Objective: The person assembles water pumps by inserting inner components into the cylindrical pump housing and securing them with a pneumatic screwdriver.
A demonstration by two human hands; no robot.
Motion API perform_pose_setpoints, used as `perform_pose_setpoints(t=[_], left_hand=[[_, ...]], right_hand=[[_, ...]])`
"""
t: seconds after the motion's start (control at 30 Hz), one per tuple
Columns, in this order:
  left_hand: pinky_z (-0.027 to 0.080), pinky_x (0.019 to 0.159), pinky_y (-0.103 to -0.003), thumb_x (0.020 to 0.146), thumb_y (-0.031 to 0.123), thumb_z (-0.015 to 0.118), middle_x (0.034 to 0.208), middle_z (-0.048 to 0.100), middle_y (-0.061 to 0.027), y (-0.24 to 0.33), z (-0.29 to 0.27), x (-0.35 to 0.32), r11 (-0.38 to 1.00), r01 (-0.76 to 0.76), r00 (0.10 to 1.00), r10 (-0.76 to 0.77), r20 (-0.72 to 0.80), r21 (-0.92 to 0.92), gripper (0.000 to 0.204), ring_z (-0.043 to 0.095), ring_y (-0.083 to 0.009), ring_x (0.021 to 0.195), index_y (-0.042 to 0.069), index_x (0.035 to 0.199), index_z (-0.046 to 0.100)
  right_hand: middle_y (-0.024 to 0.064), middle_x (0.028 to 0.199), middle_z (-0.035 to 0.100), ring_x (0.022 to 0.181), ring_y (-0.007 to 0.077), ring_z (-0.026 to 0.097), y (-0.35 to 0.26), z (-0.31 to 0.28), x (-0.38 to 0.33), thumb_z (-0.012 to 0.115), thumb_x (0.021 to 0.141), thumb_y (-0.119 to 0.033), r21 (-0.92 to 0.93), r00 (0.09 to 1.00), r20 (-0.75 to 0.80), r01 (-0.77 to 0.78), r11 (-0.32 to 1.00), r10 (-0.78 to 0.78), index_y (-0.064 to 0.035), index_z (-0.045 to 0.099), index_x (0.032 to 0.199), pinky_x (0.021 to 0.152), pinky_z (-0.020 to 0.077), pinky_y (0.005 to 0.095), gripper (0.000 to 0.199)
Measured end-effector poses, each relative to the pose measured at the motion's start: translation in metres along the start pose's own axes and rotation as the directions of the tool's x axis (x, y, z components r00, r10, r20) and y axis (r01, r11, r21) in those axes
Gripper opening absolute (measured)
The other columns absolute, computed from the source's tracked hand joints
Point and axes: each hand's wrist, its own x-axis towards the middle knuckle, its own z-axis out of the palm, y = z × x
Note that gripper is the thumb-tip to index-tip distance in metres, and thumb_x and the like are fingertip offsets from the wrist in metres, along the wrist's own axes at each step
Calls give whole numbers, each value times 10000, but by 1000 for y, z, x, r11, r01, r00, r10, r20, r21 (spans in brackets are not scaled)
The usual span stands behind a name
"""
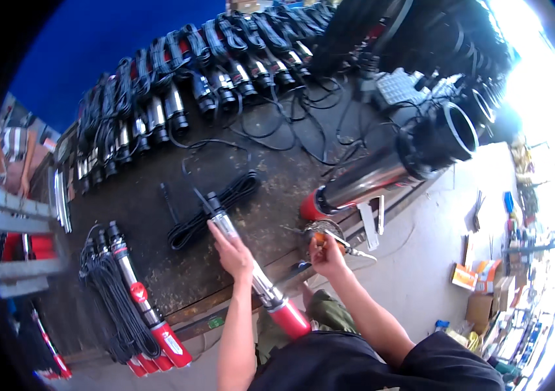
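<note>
A slim submersible pump [262, 281], silver with a red end, slants across the table's near edge, its red end against my body. My left hand [233, 255] is closed around its silver tube near the upper, black-tipped end. A coiled black cable [232, 199] lies on the table just beyond that tip. My right hand [327, 255] is closed on a small orange item [320, 240] at the table edge; its kind is partly hidden by my fingers. Right behind those fingers sits a round coil of thin wire [325, 227], with a pale narrow piece sticking out to the right.
A large steel cylinder [368, 179] with a red base lies at the right. Rows of pumps with bundled cables [173, 107] line the far side. More red-ended pumps [170, 345] lie at the near left. Loose cables [290, 127] trail over the table. Cardboard boxes [479, 309] stand on the floor.
</note>
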Motion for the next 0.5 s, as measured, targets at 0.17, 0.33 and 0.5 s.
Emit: perform_pose_setpoints(t=[0.17,0.33,0.5], left_hand=[[464,946,-534,1018,217,392,1307,548,-315,-3,2,1,998,-61,998,62,-28,19,641,583,-487,1108,170,1608,147],[462,971,-511,1015,206,407,1315,544,-309,-5,0,0,1000,6,1000,-6,17,17,631,588,-466,1123,151,1602,181],[501,904,-533,1022,256,410,1302,537,-300,-8,0,1,997,61,998,-62,18,57,627,608,-471,1067,168,1598,180]], right_hand=[[121,852,692,658,166,661,47,43,-70,687,955,-314,-59,886,-93,450,891,-454,-38,581,1005,555,572,227,300],[76,869,619,738,120,559,90,88,-158,607,968,-249,-268,289,495,948,173,-819,-35,466,1403,603,438,232,505],[117,1131,516,999,205,498,124,143,-143,548,789,-257,102,47,643,984,146,-764,60,426,1397,909,387,318,696]])
